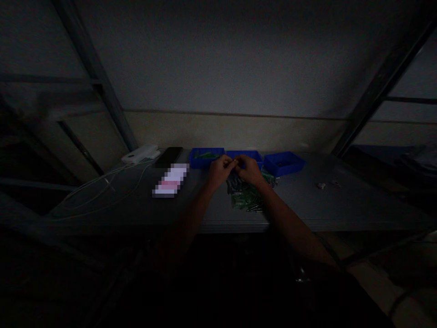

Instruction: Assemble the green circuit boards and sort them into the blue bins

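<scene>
My left hand (220, 169) and my right hand (248, 170) meet fingertip to fingertip in front of the blue bins. Both are closed in a pinch on something too small and dark to make out. Below and beside my right hand lies a pile of green and clear slender pieces (246, 198) on the grey table (205, 209). Behind my left hand stands a blue bin (196, 161) with green pieces inside. A second blue bin (255, 156) is partly hidden by my right hand. The third blue bin (284, 166), to the right, holds a few dark bits.
At the left are a white power strip (139, 154) with trailing cables (88, 191), a dark flat object (169, 156) and a bright, pixelated flat item (171, 181). Small whitish bits (321, 186) lie at the right. Metal posts (378, 95) flank the table before a wall.
</scene>
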{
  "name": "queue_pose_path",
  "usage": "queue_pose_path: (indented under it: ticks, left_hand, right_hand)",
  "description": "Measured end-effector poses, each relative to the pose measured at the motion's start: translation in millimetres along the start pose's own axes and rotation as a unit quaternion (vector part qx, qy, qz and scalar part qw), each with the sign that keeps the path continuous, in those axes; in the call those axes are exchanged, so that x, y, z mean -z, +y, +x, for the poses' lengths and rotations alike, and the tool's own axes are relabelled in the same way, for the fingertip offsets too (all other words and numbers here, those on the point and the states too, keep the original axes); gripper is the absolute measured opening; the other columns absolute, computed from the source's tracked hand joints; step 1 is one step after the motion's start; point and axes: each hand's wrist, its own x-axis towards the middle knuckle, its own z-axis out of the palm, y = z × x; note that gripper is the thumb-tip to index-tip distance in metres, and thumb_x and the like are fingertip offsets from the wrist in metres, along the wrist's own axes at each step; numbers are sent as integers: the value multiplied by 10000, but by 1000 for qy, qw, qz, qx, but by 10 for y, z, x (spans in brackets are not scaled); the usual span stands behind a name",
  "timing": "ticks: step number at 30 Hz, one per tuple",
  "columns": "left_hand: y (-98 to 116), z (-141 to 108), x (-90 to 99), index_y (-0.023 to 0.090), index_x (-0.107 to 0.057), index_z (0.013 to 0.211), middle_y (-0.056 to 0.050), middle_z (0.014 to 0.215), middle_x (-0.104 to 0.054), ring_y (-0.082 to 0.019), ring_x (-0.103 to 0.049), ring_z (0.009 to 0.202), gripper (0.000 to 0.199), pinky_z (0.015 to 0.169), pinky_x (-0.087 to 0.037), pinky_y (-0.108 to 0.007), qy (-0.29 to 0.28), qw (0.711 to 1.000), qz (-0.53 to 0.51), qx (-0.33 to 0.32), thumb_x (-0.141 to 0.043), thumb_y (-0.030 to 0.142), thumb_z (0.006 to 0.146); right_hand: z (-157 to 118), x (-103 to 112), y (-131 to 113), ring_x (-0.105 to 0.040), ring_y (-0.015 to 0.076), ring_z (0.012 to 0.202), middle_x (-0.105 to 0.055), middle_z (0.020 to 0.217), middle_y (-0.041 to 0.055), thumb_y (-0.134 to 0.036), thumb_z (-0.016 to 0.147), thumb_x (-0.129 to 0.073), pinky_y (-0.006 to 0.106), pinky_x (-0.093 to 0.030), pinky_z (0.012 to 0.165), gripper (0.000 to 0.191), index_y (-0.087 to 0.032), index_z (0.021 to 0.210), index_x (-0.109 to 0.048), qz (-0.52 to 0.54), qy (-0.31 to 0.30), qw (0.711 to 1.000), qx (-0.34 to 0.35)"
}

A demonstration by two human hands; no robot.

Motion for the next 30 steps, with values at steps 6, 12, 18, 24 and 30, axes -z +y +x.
queue_pose_path:
  ticks: [6,12,18,24,30]
  left_hand:
    - [4,-7,-6,171,-583,823,-30,798,-661,-142,-605,753,156,715,-455,-245,1,999,25,-33,-453,256,834]
    - [-34,-3,-46,163,-563,912,-46,870,-652,-141,-602,767,162,737,-469,-255,-4,999,19,-51,-548,165,751]
    - [-16,-17,-34,163,-569,848,-50,838,-653,-146,-602,765,139,732,-455,-253,0,998,8,-59,-501,280,813]
    - [24,-28,-2,166,-564,749,-30,710,-622,-145,-568,682,245,655,-407,-249,7,996,81,-26,-406,315,863]
    - [56,-25,3,168,-533,663,-26,611,-573,-140,-531,606,332,601,-379,-248,13,994,112,-6,-354,334,887]
  right_hand:
    - [29,-12,24,-532,129,596,-604,674,11,-309,700,-570,238,-408,578,198,-155,825,-576,94,58,987,-117]
    - [39,4,11,-490,108,487,-550,524,-1,-543,712,-521,224,-365,493,393,-165,602,-515,194,41,966,-166]
    - [26,-22,-7,-486,110,507,-530,521,-1,-598,755,-443,230,-342,506,490,-153,570,-528,104,48,981,-156]
    - [17,2,-31,-494,117,551,-574,624,1,-502,768,-485,232,-367,537,380,-144,846,-589,68,64,990,-103]
    - [10,-24,-28,-547,137,654,-624,730,39,-451,776,-475,253,-414,635,327,-147,780,-596,94,39,993,-63]
